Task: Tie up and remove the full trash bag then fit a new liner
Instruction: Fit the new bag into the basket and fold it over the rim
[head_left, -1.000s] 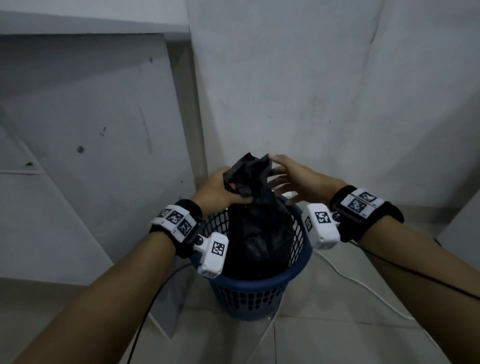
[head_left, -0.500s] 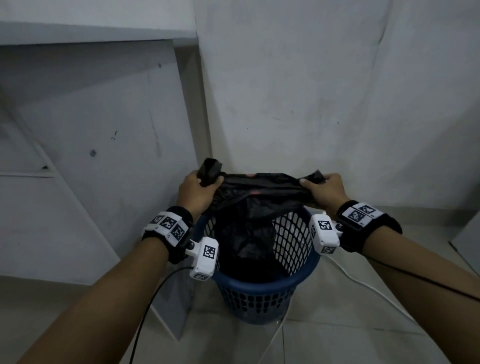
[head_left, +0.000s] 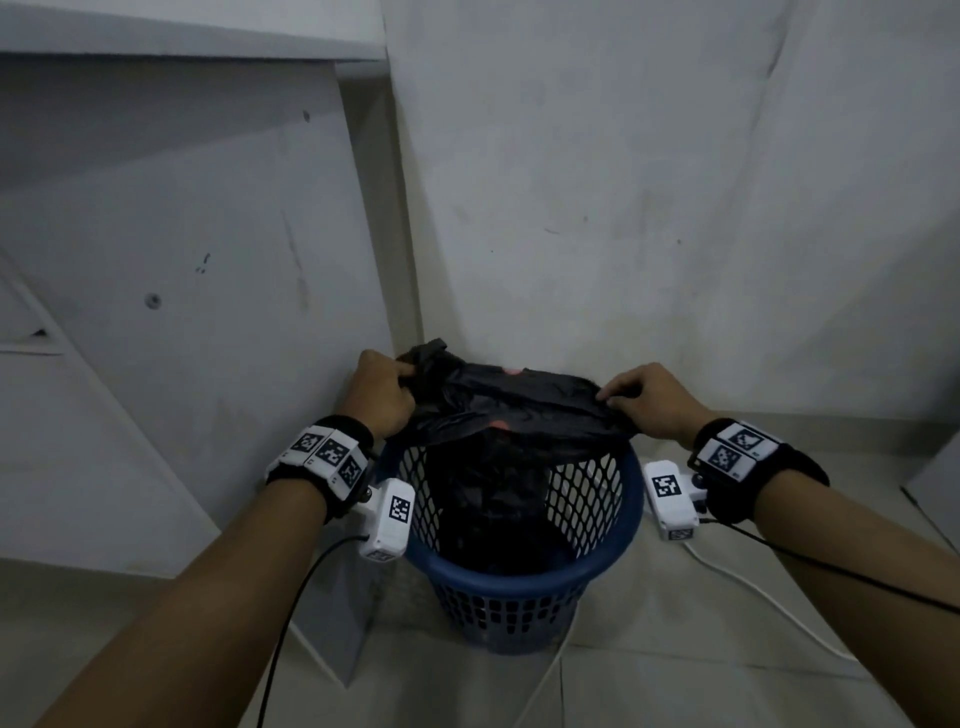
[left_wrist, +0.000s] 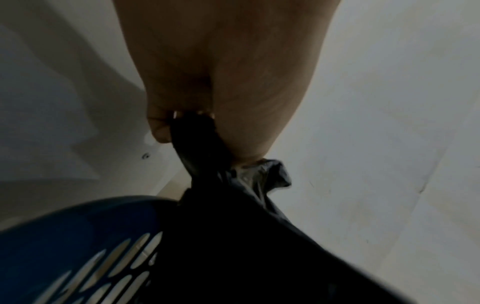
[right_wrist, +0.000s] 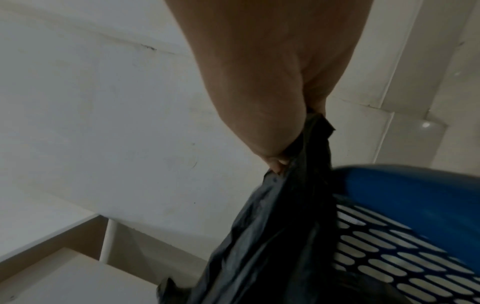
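A black trash bag (head_left: 519, 410) stands inside a blue mesh basket (head_left: 519, 587) on the floor in a corner. Its top is stretched sideways above the rim, with something pink showing through the folds. My left hand (head_left: 387, 392) grips the bag's left end, and in the left wrist view the curled fingers (left_wrist: 161, 127) clamp a black bunch of the trash bag (left_wrist: 202, 148). My right hand (head_left: 641, 397) pinches the right end; the right wrist view shows the trash bag (right_wrist: 298, 185) hanging from it beside the basket's rim (right_wrist: 405, 185).
Grey walls meet behind the basket, with a slanted panel (head_left: 182, 312) on the left. A white cable (head_left: 753, 592) runs over the floor at the right, and a black cable (head_left: 291, 608) trails from my left wrist.
A second ago both hands held the bag's top bunched together above the basket. They have since pulled apart, stretching the top out wide, and lowered it a little toward the rim.
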